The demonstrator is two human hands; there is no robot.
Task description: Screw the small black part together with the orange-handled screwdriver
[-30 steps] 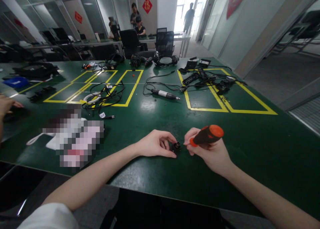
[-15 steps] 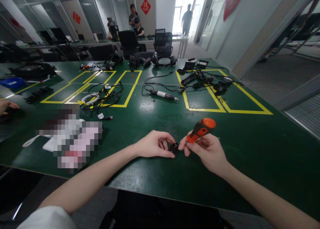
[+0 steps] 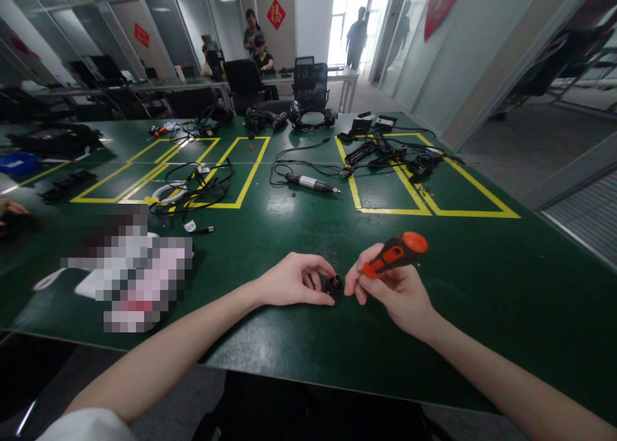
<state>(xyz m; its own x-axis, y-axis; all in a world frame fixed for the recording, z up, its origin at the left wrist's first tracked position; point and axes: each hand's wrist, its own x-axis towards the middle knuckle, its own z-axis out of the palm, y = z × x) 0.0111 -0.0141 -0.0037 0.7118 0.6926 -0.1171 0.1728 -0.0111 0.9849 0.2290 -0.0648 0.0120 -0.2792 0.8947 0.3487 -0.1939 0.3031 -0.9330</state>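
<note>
Left hand: the left hand (image 3: 289, 280) has its grip closed around a small black part (image 3: 333, 287), thumb on the near side and index finger on the far side.
Part: round, resting on the tabletop (image 3: 491, 287) between the hands, with a short post standing up from it; finer detail is too small to tell.
Right hand: the right hand (image 3: 402, 293) has its grip closed on the screwdriver (image 3: 398, 253), just beside the part; the orange handle end points up and right, the tip hidden.
Container: a blue container (image 3: 19, 163) near the left side; its contents cannot be told.
Pixelated items: pale and pink items (image 3: 161, 264), left of the left hand; whether they hold anything cannot be told.
Near edge: runs below both hands, under the forearms.
Right edge: slants from the far corner toward the lower right, well apart from the right hand.
Open room: bare green surface right of the right hand and between the hands and the pen-shaped tool (image 3: 312, 183).
Beyond: yellow tape (image 3: 254, 171) outlines, with cables (image 3: 219, 187) left and black gear (image 3: 371, 150) right.
</note>
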